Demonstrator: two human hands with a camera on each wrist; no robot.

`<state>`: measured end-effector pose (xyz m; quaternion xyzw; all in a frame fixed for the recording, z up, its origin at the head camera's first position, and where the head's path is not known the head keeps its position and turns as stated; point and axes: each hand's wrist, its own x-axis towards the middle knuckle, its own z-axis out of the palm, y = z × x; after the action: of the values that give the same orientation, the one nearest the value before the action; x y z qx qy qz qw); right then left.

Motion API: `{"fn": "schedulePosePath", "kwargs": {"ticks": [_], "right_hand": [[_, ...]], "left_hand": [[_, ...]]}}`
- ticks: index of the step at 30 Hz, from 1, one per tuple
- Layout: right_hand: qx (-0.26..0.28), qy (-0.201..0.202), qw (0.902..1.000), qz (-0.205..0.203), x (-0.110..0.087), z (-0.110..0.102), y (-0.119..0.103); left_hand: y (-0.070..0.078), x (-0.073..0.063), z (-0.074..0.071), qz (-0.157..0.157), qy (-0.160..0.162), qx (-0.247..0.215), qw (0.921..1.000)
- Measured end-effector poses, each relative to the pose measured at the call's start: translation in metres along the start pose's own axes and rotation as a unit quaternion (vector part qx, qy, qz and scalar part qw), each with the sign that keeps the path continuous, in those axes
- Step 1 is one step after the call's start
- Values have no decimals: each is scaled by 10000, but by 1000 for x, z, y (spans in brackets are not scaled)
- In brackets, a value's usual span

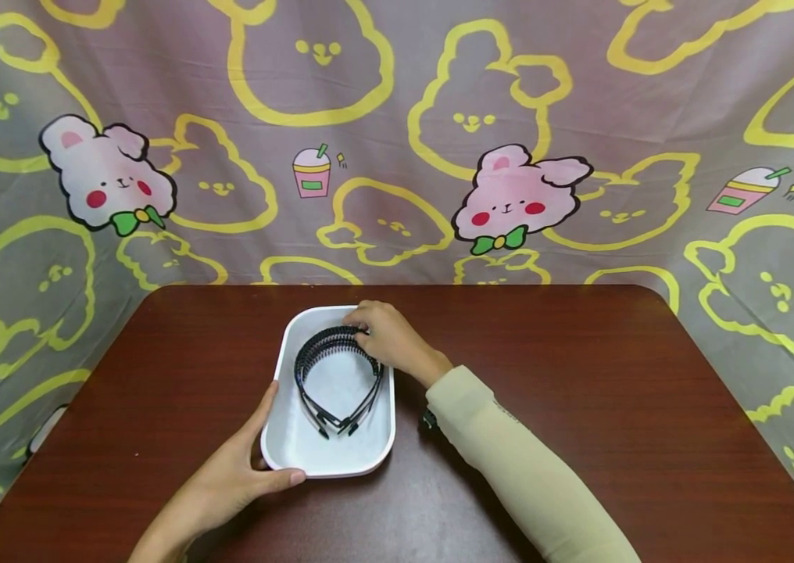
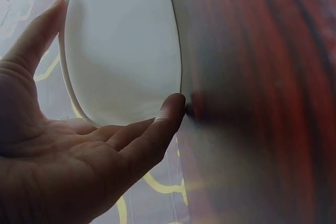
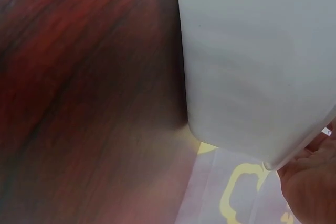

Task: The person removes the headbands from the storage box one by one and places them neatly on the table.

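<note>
A white rectangular box (image 1: pixel 327 461) with rounded corners stands on the table. Inside it lie black toothed headbands (image 1: pixel 330 340), nested together with their narrow ends crossing toward the near side. My left hand (image 1: pixel 228 477) holds the box at its near left corner, thumb on the near rim and fingers along the left wall; in the left wrist view these fingers press the wall's outside. With curled fingers, my right hand (image 1: pixel 390 336) reaches over the far right rim and grips the headbands. Its fingertips are partly hidden, and the right wrist view shows mainly the box's outer wall (image 3: pixel 247 66).
The dark red-brown wooden table (image 1: pixel 580 375) extends to both sides of the box. Behind it hangs a cloth (image 1: pixel 397 156) with yellow outlines and pink rabbits. A dark object (image 1: pixel 429 418) shows at the right sleeve's cuff.
</note>
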<state>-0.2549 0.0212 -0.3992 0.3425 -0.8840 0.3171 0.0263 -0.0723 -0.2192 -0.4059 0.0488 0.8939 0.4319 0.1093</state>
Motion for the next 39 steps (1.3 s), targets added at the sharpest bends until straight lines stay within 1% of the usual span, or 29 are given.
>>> {"fn": "schedulePosePath", "kwargs": {"ticks": [6,13,19,26,31,39], "right_hand": [[-36,14,10000,-29,-1,1,-1],[-72,71,9999,-70,0,1,0],[-65,46,10000,-49,0,0,-1],[-46,47,10000,-19,1,1,-1],[-5,80,10000,-18,2,2,-1],[32,98,9999,14,1,2,-1]], "left_hand": [[1,0,0,-87,-55,-47,9999],[1,-1,0,-48,-21,41,10000],[1,-1,0,-79,-44,-47,9999],[-1,-1,0,-10,-15,-9,10000],[-1,-1,0,-42,-16,40,10000],[-1,0,0,61,24,108,9999]]}}
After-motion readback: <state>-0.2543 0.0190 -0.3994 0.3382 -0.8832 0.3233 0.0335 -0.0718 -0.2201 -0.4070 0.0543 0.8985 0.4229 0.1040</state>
